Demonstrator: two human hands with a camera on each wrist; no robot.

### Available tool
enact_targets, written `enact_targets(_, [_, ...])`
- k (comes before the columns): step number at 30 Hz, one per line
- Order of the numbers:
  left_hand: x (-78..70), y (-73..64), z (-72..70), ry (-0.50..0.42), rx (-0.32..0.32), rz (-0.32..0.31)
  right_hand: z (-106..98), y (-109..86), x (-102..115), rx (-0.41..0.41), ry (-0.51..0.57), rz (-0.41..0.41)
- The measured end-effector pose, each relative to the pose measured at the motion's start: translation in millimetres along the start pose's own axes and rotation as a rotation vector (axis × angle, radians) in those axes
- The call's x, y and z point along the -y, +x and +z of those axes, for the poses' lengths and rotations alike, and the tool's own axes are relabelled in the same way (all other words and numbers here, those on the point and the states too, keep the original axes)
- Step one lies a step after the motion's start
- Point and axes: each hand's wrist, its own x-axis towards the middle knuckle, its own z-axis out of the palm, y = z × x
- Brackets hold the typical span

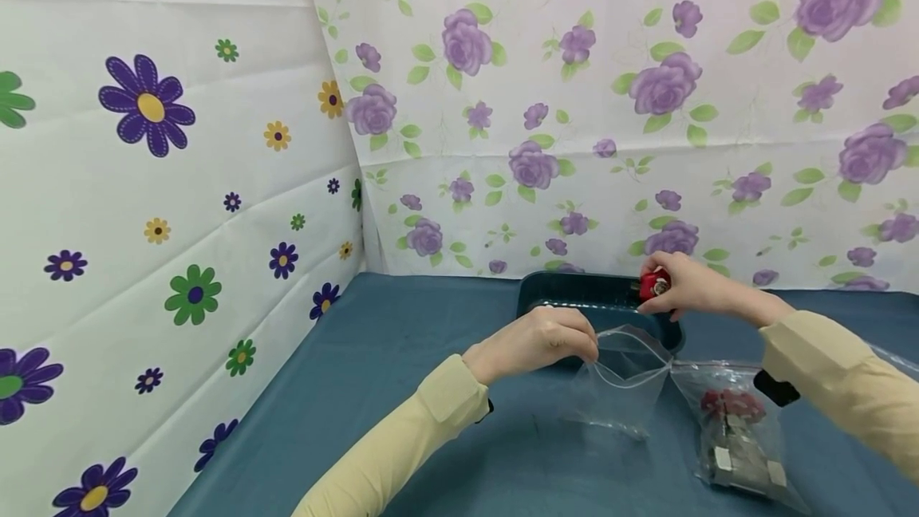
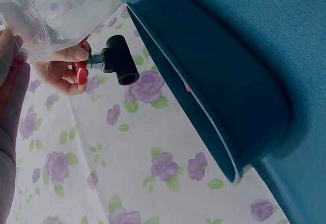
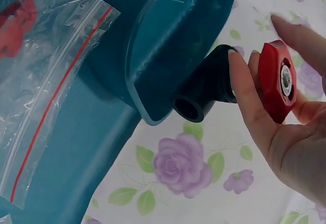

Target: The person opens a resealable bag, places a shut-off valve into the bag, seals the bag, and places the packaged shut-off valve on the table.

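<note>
Valve point(image 1: 654, 284) pinched by right hand point(image 1: 692, 287), right of centre; empty bag point(image 1: 623, 377) mouth, gripped by left hand point(image 1: 538, 339), lies lower left, probably open.

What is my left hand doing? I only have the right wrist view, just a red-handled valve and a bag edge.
Observer: Your left hand pinches the rim of the empty zip bag, holding it open.
Operator: Anything beside that bag?
Observer: Yes, a second bag on the blue table already holds parts with red handles.
Operator: Where's the valve relative to the tray?
Observer: Your right hand holds the valve above the tray.
</note>
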Motion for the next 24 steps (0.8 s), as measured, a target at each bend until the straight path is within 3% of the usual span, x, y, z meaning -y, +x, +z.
enact_targets(16, [0.2,1.6,0.2,-0.009,-0.015,0.010,-6.6,-10.3,17.4,-0.151,-0.216,-0.113])
enact_targets(24, [0.4,1.6,0.0,0.026,0.001,-0.001,-10.7,-16.2,25.9,-0.162,-0.226,-0.118])
